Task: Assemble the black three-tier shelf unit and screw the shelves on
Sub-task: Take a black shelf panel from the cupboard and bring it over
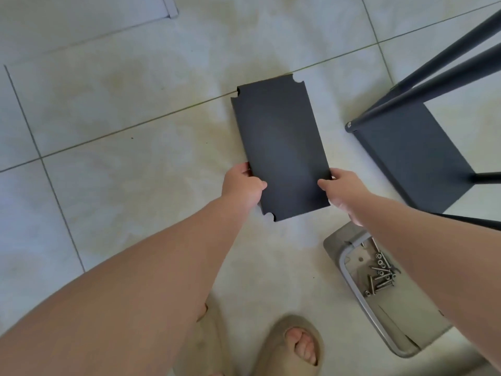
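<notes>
Head view: the left hand (242,183) and right hand (343,191) are each gripping a long edge of the black shelf panel (282,147) at centre frame, thumbs on top. The part-built shelf unit (412,153) is sitting at right, and screws (381,275) are lying in a grey tray (401,316) at lower right.

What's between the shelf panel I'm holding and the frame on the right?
Head view: bare floor tile, plus your right hand gripping the shelf panel's edge facing the frame.
</notes>
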The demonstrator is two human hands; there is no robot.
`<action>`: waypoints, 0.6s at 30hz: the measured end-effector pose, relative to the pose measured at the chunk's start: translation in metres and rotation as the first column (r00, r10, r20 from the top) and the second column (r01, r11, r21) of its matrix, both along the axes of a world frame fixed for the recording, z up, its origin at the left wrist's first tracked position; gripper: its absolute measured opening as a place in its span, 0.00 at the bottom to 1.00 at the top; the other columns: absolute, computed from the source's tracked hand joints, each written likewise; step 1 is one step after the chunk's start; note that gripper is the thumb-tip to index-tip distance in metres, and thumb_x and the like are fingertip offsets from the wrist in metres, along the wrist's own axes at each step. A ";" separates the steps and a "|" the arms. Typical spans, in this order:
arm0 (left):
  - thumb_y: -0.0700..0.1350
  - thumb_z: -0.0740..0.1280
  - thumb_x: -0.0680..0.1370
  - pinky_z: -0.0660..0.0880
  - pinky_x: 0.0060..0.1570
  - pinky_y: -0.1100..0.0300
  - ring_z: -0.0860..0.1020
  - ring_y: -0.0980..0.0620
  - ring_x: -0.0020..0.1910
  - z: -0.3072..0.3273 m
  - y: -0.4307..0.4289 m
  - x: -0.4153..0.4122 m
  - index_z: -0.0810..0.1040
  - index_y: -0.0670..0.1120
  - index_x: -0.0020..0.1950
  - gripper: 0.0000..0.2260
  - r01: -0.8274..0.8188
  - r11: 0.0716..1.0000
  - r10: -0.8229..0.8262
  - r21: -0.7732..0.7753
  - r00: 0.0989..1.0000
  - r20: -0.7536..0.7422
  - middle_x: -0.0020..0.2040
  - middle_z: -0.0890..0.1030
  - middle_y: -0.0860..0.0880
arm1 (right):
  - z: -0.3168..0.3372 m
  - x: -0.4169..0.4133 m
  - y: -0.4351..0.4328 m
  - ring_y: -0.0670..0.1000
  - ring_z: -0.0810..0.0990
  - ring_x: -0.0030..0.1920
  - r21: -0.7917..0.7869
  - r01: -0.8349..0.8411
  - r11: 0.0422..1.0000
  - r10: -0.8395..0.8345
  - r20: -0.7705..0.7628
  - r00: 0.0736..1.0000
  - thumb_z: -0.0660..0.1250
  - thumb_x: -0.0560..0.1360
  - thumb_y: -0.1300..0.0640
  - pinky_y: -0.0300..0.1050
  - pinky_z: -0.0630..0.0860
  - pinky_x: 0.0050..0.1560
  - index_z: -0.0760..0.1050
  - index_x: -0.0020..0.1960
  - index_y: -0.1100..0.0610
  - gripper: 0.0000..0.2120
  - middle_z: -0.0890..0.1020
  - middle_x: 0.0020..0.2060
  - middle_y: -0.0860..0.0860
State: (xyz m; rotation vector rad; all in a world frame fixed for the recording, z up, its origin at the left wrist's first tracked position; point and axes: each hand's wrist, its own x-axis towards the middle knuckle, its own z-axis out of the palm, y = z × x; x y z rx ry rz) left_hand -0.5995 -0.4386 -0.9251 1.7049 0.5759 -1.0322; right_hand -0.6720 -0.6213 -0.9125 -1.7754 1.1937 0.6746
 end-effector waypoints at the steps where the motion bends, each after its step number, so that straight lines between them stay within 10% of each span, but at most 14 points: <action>1: 0.29 0.66 0.74 0.76 0.62 0.47 0.81 0.45 0.57 -0.002 -0.001 0.000 0.78 0.46 0.64 0.21 0.007 1.000 -0.007 -0.005 1.000 0.008 0.58 0.83 0.49 | -0.003 0.001 0.001 0.53 0.77 0.44 -0.001 0.008 1.000 -0.008 -0.004 1.000 0.60 0.79 0.62 0.41 0.71 0.39 0.78 0.61 0.57 0.13 0.81 0.48 0.52; 6: 0.32 0.67 0.75 0.78 0.58 0.51 0.81 0.46 0.55 0.001 0.003 -0.007 0.79 0.49 0.54 0.14 0.064 0.998 -0.064 -0.018 0.998 0.000 0.53 0.83 0.51 | 0.000 0.005 0.007 0.58 0.77 0.57 0.011 0.023 1.000 -0.023 -0.028 0.999 0.62 0.79 0.59 0.46 0.71 0.50 0.74 0.65 0.58 0.15 0.79 0.60 0.56; 9: 0.40 0.68 0.77 0.73 0.49 0.59 0.77 0.47 0.55 0.016 0.014 -0.015 0.75 0.46 0.67 0.18 0.173 0.985 -0.172 0.013 0.985 -0.022 0.59 0.79 0.51 | 0.021 0.001 0.014 0.60 0.76 0.58 -0.049 -0.108 0.993 0.106 -0.042 0.993 0.61 0.80 0.57 0.47 0.70 0.49 0.68 0.68 0.58 0.17 0.75 0.64 0.56; 12: 0.50 0.66 0.79 0.67 0.56 0.59 0.72 0.51 0.63 0.049 0.034 -0.032 0.59 0.51 0.80 0.31 0.347 0.922 -0.351 0.170 0.936 -0.006 0.77 0.64 0.52 | 0.056 -0.010 0.025 0.61 0.74 0.62 -0.148 -0.382 0.912 0.378 -0.052 0.924 0.61 0.80 0.56 0.55 0.74 0.58 0.61 0.74 0.57 0.24 0.70 0.69 0.56; 18: 0.58 0.59 0.81 0.57 0.74 0.49 0.50 0.49 0.80 0.148 0.089 -0.076 0.55 0.52 0.81 0.30 0.639 0.634 -0.731 0.435 0.679 0.066 0.81 0.53 0.50 | 0.154 -0.037 0.062 0.55 0.52 0.80 -0.210 -0.715 0.667 0.718 -0.076 0.692 0.58 0.84 0.50 0.54 0.56 0.78 0.46 0.83 0.53 0.32 0.52 0.82 0.52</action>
